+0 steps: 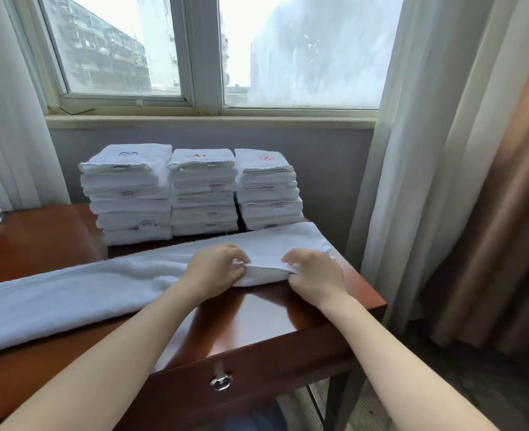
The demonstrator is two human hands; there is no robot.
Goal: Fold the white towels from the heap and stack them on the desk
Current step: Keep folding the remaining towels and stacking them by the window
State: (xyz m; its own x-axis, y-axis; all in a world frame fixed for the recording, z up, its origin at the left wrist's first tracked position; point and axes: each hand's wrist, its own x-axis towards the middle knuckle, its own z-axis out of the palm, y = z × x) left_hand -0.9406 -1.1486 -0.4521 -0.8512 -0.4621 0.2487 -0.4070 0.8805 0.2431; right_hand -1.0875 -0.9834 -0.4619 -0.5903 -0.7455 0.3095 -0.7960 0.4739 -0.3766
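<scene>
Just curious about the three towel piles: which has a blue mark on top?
The left pile: it carries a blue emblem on top, while the middle pile and right pile show red ones.

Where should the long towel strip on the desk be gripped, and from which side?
Probably the near long edge towards its right end, coming from the front of the desk. The towel lies flat as a long strip, that edge faces the person, and the folded stacks block the far side. The left hand and right hand pinch it there.
</scene>
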